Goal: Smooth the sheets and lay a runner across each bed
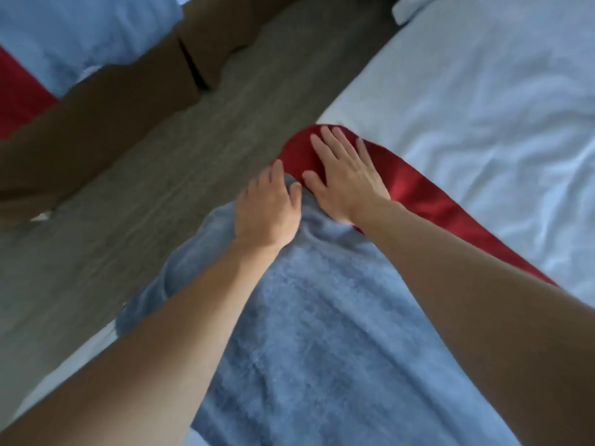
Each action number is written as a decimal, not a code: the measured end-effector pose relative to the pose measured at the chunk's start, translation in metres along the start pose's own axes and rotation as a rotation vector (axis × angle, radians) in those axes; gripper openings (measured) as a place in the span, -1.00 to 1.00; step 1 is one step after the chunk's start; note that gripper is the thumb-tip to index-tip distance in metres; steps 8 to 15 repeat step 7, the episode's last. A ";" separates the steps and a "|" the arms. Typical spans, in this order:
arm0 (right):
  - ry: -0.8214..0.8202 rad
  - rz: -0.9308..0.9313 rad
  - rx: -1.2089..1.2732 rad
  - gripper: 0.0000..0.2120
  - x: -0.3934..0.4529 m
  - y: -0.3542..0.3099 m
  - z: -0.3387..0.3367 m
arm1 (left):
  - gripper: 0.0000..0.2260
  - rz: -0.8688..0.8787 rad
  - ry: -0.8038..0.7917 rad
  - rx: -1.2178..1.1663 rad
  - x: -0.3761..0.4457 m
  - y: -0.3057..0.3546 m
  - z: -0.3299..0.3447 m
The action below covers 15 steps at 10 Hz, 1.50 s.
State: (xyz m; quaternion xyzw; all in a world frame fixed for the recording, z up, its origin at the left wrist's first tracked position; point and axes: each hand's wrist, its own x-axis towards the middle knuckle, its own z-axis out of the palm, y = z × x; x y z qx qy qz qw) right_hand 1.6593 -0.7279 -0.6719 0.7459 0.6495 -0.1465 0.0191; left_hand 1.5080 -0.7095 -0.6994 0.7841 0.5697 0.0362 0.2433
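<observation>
**Both hands at the runner's end by the bed edge**

I have the right hand spread flat, fingers straight, pressing the red runner where its end curls at the left edge of the bed. The left hand sits just beside it, nearer me; its fingers curl over the bunched far end of the grey-blue blanket, so I read it as gripping that cloth, though its fingertips are hidden. The runner's long axis runs from under my right hand back along the blanket's right side towards the near right, so the band lies skewed, not square across the white sheet. The right hand is the one on it; I judge it should sweep outward along that axis to flatten it. Across the floor, far left, a second bed shows a red strip.
</observation>
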 end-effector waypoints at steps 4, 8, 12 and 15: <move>0.244 0.682 0.092 -0.36 -0.312 0.126 0.047 | -0.37 0.629 -0.021 0.311 -0.128 0.119 0.067; 0.292 1.121 0.204 -0.35 -0.496 0.220 0.077 | -0.26 0.433 -0.040 0.281 -0.128 0.134 0.075; 0.292 1.121 0.204 -0.35 -0.496 0.220 0.077 | -0.26 0.433 -0.040 0.281 -0.128 0.134 0.075; 0.292 1.121 0.204 -0.35 -0.496 0.220 0.077 | -0.26 0.433 -0.040 0.281 -0.128 0.134 0.075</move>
